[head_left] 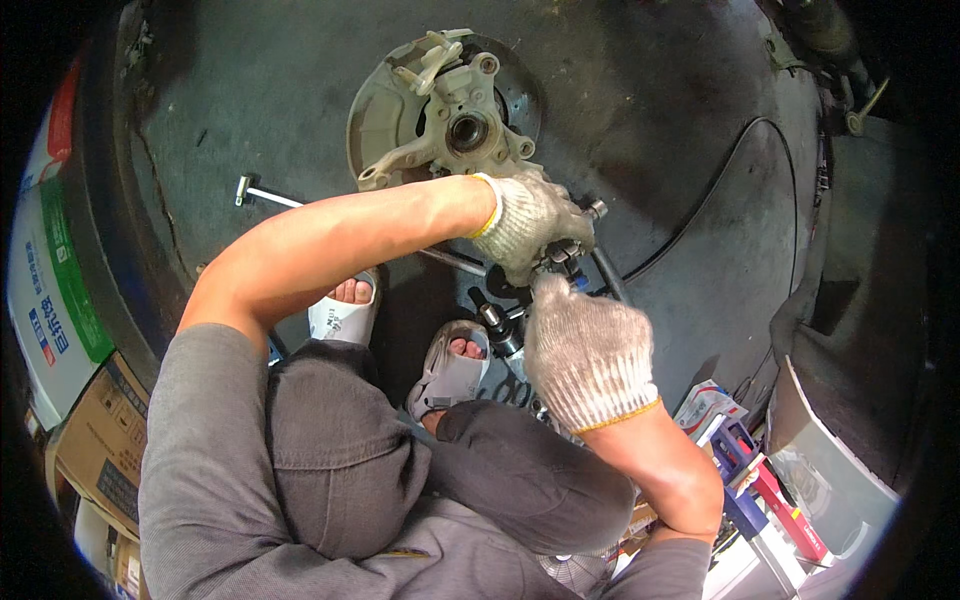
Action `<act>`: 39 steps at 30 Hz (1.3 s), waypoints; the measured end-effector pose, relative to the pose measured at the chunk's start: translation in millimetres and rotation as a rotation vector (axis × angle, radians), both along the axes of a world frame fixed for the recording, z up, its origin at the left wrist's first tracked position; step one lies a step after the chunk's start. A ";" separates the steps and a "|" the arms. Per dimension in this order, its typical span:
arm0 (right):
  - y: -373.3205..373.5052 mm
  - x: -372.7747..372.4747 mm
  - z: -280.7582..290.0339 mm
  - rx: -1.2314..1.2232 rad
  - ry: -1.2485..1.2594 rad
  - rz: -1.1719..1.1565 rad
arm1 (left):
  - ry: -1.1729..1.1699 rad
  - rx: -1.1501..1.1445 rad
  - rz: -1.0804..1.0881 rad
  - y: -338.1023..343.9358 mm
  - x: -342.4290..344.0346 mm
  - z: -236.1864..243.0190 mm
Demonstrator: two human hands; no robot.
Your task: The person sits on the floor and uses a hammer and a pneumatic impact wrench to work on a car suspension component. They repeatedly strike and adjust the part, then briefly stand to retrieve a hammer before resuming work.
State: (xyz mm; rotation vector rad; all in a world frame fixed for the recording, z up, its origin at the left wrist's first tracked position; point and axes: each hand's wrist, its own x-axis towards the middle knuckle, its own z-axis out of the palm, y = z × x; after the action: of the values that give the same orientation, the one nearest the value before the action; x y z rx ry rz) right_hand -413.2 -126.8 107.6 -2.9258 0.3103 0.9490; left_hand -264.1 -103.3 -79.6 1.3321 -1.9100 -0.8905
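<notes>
A worn steering knuckle (487, 125) with a round centre bore lies on the floor, attached to a curved dust shield (372, 125). Both my hands wear knitted off-white gloves with yellow cuffs. My left hand (532, 222) is at the knuckle's near right side, its fingers curled around a part mostly hidden beneath them. Just below it, my right hand (588, 345) is closed, fingertips against a small dark metal fitting (566, 258). What either hand grips is covered by the gloves. A dark tool with a cylindrical end (494, 318) lies left of my right hand.
A chrome bar with a cross end (262, 193) lies on the left floor. A black cable (712, 185) curves at the right. Boxes (100, 425) line the left edge; a white bin (825, 450) and a red-and-blue item (745, 480) stand lower right. My sandalled feet (450, 360) are close by.
</notes>
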 end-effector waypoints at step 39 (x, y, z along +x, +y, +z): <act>-26.2 -95.1 -45.2 0.101 -0.322 -0.090 | 0.025 0.100 0.013 -10.8 0.8 16.1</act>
State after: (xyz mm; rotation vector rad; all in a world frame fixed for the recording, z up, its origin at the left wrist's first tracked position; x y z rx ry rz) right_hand -508.2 -153.0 62.4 -2.8792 0.3590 0.4570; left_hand -263.2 -114.0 -63.6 1.3838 -1.8563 -1.0035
